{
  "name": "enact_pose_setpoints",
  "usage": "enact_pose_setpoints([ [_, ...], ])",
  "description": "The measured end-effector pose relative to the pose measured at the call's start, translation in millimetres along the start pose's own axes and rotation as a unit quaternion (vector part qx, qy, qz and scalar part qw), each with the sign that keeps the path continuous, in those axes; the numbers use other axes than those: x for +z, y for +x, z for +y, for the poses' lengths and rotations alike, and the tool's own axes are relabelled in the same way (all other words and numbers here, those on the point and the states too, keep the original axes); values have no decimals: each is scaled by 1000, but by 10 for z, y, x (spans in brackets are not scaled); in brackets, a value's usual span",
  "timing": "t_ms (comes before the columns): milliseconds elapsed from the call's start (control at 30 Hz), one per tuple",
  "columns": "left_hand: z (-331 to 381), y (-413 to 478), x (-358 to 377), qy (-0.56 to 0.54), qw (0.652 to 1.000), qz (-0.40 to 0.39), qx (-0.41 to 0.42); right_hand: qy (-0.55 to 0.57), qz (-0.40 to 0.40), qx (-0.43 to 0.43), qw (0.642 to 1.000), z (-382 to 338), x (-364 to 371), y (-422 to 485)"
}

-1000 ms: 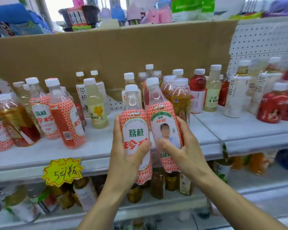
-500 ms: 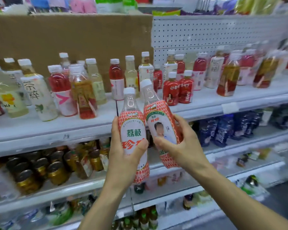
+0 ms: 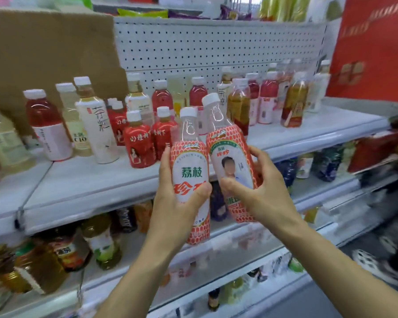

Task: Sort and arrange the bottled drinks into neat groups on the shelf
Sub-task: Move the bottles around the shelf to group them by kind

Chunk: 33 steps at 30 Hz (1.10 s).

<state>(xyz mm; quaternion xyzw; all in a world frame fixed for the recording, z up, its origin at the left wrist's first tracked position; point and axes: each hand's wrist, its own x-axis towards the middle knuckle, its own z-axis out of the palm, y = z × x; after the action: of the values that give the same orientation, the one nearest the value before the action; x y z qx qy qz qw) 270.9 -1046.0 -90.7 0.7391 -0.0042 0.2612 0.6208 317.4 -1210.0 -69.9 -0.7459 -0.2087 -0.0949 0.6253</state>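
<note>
Two lychee-drink bottles with red-and-white patterned labels and white caps are held up in front of the shelf [image 3: 83, 180], close against each other. The left bottle [image 3: 190, 173] stands upright in the left hand [image 3: 175, 210], whose fingers and thumb wrap round its lower half. The right bottle [image 3: 225, 138] tilts slightly left in the right hand [image 3: 262, 196], thumb across the front of the label and fingers curled behind it. Just beyond the left hand, small red bottles [image 3: 139, 145] stand on the shelf, with a tall white tea bottle [image 3: 97, 131] further left. Beyond the right hand stands an amber bottle [image 3: 294, 104] among pink and red ones. Behind them all rise a white pegboard [image 3: 216, 49] and a cardboard sheet [image 3: 44, 53]. Below the hands, a lower shelf carries more bottles [image 3: 101, 239].
</note>
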Motion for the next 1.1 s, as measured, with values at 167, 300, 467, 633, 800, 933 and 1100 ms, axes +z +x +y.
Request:
enact_pose_setpoints([
  [167,-40,556,815,-32,999,2,0,-7,2,-3,1000,338,-647,670],
  [300,-53,988,1401,-19,1000,-2,13,-12,23,-11,1000,589,-1131,1154],
  [467,-34,1370,2061,-3,1000,4,21,1,41,-8,999,882,-1723,1672],
  [633,-19,1640,2777,-3,999,32,23,24,28,-11,999,1188,-2360,2204],
  [800,-9,1871,3579,-4,997,82,10,34,38,-8,999,1499,-3129,2843],
  [933,22,2035,4156,-11,994,105,-20,26,29,14,999,1787,-3596,3436],
  [1100,33,2183,4701,-3,993,109,-38,12,-37,46,998,2197,-3695,3964],
])
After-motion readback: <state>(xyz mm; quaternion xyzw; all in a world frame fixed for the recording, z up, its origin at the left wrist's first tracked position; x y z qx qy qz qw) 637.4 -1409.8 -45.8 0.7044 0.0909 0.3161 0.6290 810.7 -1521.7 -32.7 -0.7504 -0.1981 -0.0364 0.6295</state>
